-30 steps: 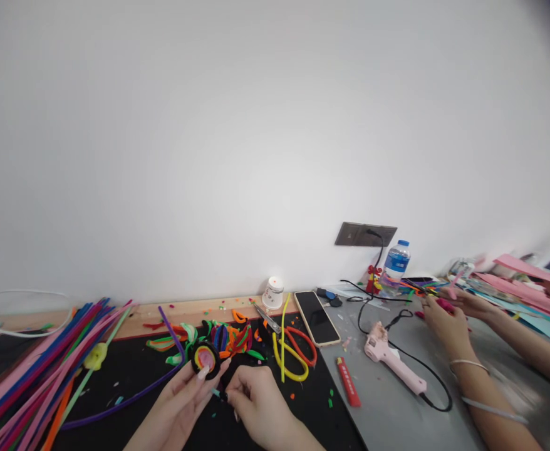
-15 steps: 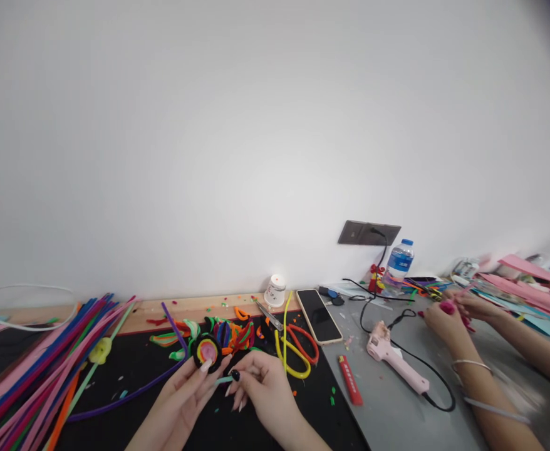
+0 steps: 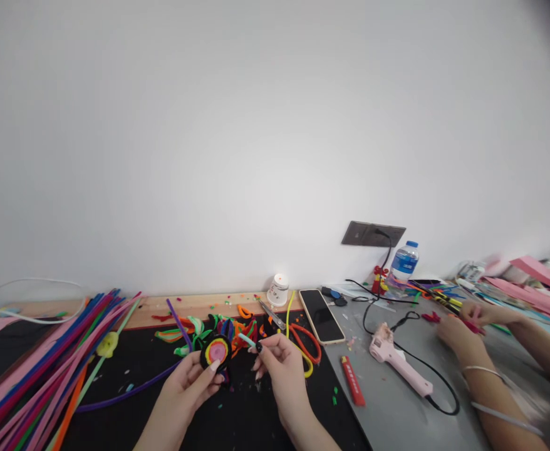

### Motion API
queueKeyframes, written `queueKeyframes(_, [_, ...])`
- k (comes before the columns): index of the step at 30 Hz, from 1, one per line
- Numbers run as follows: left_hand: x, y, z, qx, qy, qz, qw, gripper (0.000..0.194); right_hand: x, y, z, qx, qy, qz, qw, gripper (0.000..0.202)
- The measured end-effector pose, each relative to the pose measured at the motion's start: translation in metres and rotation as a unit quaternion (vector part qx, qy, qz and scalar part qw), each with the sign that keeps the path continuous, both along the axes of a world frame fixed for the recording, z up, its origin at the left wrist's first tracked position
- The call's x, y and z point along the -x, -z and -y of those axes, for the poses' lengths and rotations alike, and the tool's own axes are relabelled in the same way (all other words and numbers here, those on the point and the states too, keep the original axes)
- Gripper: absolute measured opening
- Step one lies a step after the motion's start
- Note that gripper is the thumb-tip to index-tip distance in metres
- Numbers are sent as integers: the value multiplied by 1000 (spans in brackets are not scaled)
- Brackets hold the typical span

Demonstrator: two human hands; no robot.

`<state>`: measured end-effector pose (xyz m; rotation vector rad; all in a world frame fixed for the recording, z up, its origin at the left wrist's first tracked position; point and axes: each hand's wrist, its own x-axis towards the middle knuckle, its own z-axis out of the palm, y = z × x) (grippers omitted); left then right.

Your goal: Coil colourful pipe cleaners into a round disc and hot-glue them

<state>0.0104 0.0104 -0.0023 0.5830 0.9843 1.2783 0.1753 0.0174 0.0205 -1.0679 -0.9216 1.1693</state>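
Between the thumb and fingers of my left hand (image 3: pixel 191 383) is a round coiled pipe-cleaner disc (image 3: pixel 217 352), pink in the middle with yellow, orange and black rings. My right hand (image 3: pixel 279 366), a little to its right, pinches a short light-blue pipe-cleaner piece (image 3: pixel 247 340) by one end; its other end points up and left, apart from the disc. Behind both hands lies a heap of bent green, orange and red pipe-cleaner shapes (image 3: pixel 195 331). Scissors (image 3: pixel 272 313) with orange handles rest beyond my right hand.
Long pipe cleaners (image 3: pixel 54 376) fill the left side. A purple one (image 3: pixel 134 393) crosses the black mat. To the right are a phone (image 3: pixel 322 316), a red lighter (image 3: pixel 352 380), a pink glue gun (image 3: pixel 399 360) with its cord, a water bottle (image 3: pixel 404 263) and a co-worker's hands (image 3: pixel 463 326).
My right hand has moved right and up with the light-blue piece, away from the disc. The disc has shifted slightly right in my left hand. The co-worker's hands have moved right.
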Motion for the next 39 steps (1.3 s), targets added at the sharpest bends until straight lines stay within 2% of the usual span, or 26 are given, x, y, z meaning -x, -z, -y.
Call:
queueKeyframes(5, [-3,-9,3,-12,0,-3,1000,59,-2,3,-3,18,-12,-15,1000,18])
queueKeyframes(11, [-6,-22,8,-11,-5,26,1000,56,-2,2,-3,10,-23,-6,1000,23])
queueKeyframes(19, [-3,-12,3,-26,6,35,999,42,-3,5,-4,5,-8,-18,1000,24])
queueKeyframes(28, [-4,-7,3,0,5,-6,1000,47,-2,4,-2,10,-11,-20,1000,23])
queueKeyframes(34, [-8,-11,6,-1,-9,-91,996,51,-1,1,0,13,-15,3,1000,16])
queueKeyframes(39, [-10,-16,9,-18,-14,-99,995,50,-1,-2,2,10,-11,21,1000,15])
